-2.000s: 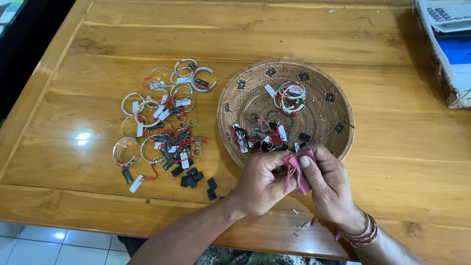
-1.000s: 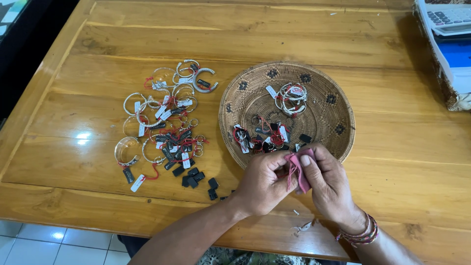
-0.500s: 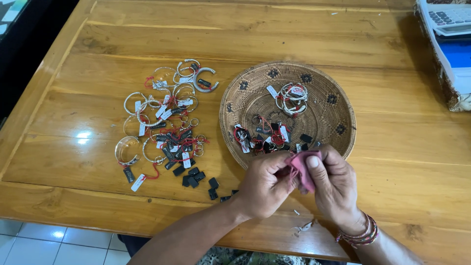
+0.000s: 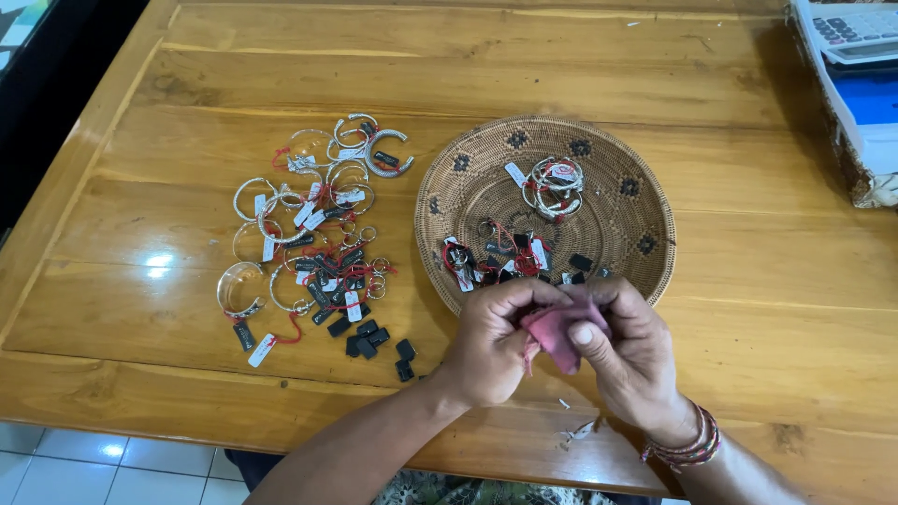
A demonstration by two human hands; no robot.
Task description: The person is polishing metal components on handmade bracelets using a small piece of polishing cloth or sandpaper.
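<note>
Both my hands meet at the near edge of a round woven basket tray (image 4: pixel 645 192). My left hand (image 4: pixel 491 341) and my right hand (image 4: pixel 627 351) pinch a small pink cloth (image 4: pixel 554 332) between them, fingers closed around it. Whatever the cloth wraps is hidden. Beaded bracelets sit on my right wrist (image 4: pixel 687 447). In the tray lie a bunch of silver rings with tags (image 4: pixel 554 182) and several tagged small pieces (image 4: pixel 496 257).
Left of the tray, a spread of silver bangles with red strings and tags (image 4: pixel 313 224) and small black tags (image 4: pixel 374 341) covers the wooden table (image 4: pixel 187 84). A calculator and a blue box (image 4: pixel 865 65) sit at the far right corner. Small scraps (image 4: pixel 580 430) lie near the front edge.
My hands have shifted slightly while working the pink cloth between the fingers. The tray and the bangles have stayed put.
</note>
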